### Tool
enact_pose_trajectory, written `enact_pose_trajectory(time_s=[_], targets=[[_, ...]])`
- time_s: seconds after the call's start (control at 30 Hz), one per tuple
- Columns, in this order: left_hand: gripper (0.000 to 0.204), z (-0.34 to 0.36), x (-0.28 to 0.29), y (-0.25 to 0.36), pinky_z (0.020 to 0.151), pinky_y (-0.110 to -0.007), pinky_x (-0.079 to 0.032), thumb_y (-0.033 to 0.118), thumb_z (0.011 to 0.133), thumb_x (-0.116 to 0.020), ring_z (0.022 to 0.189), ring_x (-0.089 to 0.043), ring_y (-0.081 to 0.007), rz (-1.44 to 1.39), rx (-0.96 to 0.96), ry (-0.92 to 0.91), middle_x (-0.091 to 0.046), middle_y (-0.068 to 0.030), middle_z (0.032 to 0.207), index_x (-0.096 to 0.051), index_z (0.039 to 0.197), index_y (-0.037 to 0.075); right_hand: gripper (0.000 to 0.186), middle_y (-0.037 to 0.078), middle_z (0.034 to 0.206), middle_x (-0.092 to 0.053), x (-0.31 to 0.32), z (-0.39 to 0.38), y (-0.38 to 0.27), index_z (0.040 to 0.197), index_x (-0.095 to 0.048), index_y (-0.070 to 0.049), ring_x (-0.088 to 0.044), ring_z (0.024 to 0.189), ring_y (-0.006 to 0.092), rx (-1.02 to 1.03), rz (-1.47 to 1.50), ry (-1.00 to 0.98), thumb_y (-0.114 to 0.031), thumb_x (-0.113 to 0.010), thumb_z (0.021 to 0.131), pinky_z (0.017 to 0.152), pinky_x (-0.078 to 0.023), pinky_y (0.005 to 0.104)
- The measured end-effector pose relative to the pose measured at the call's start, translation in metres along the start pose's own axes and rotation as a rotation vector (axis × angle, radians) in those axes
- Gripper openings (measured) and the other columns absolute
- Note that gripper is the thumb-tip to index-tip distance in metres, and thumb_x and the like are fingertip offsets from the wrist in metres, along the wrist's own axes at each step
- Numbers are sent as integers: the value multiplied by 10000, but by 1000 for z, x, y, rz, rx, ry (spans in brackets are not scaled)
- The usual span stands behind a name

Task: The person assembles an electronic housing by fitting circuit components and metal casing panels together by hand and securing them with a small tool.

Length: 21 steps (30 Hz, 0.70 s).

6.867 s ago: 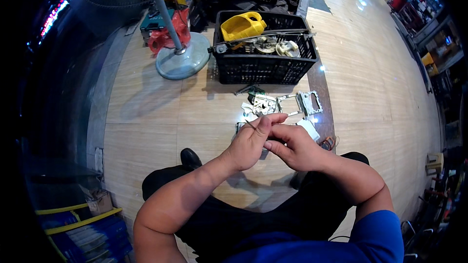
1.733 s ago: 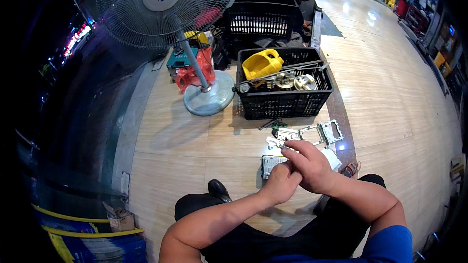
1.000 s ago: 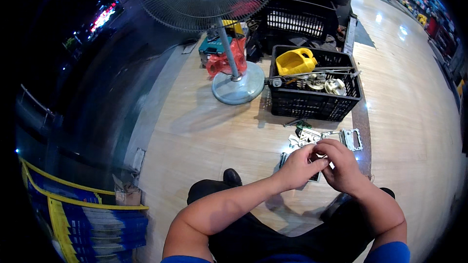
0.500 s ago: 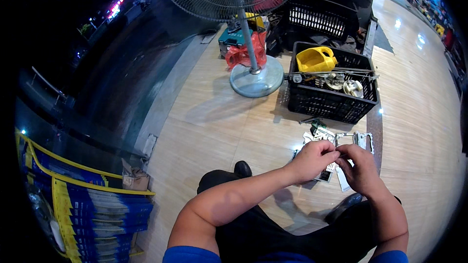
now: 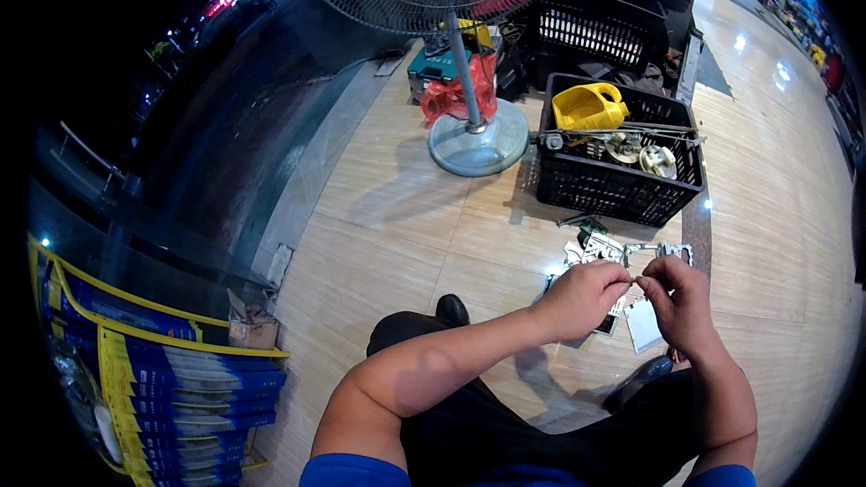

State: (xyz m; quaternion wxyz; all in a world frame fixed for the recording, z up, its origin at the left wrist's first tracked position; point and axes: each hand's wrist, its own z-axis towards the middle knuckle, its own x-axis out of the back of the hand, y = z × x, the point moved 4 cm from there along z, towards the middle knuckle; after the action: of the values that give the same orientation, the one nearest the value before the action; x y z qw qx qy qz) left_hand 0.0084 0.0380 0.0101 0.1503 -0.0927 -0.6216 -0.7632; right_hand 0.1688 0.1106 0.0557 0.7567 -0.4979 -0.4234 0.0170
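Note:
My left hand (image 5: 584, 299) and my right hand (image 5: 678, 304) meet fingertip to fingertip above the floor, each closed in a pinch. Between them is a tiny thin piece, too small to name. Under the hands lie disassembled device parts: a pale metal frame (image 5: 603, 247), partly covered by my left hand, and more light frame pieces (image 5: 642, 255) just beyond the fingers. A white rectangular panel (image 5: 643, 327) lies on the tiles below my right hand. Dark parts show at the edge of my left hand, mostly hidden.
A black plastic crate (image 5: 622, 182) holds a yellow jug (image 5: 589, 108), rods and white round parts. Left of it stands a fan on a round base (image 5: 478, 140), beside a red plastic bag (image 5: 462, 95) and a green case (image 5: 437, 68). A yellow-framed rack (image 5: 180, 338) stands at left.
My right hand has shifted slightly right, and the fingertips have drawn a little apart with the tiny piece showing between them. More of the white panel is visible.

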Motion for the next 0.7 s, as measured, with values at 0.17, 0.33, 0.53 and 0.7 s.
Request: enact_pose_trajectory(time_s=[0.17, 0.33, 0.53, 0.7], targets=[[132, -4, 2, 6, 797, -476, -523, 128, 951, -659, 909, -655, -395, 214, -111, -22, -670, -184, 965, -658, 1028, 20, 125, 126, 742, -670, 2, 1, 0, 914, -648, -2, -647, 640, 187, 17, 5, 10, -25, -768, 889, 599, -507, 312], [136, -6, 1, 6, 790, -484, -522, 132, 935, -672, 909, -659, -381, 304, -134, -20, -664, -167, 948, -654, 1014, 22, 106, 130, 741, -672, 4, 1, -4, 903, -649, 5, -650, 639, 191, 43, -9, 18, -18, -753, 896, 596, -504, 309], [172, -6, 0, 6, 804, -476, -528, 150, 929, -683, 920, -662, -374, 344, -140, -68, -663, -158, 962, -652, 1042, 24, 78, 136, 739, -669, 7, 1, -3, 914, -653, 12, -643, 633, 191, 46, -27, 56, -19, -724, 921, 590, -496, 316], [211, -7, 0, 6, 812, -476, -532, 152, 921, -689, 934, -665, -372, 372, -143, -104, -663, -156, 984, -645, 1085, 28, 79, 127, 721, -651, 6, 1, 1, 911, -651, 15, -615, 615, 186, 35, -1, 66, -28, -714, 932, 582, -483, 320]])
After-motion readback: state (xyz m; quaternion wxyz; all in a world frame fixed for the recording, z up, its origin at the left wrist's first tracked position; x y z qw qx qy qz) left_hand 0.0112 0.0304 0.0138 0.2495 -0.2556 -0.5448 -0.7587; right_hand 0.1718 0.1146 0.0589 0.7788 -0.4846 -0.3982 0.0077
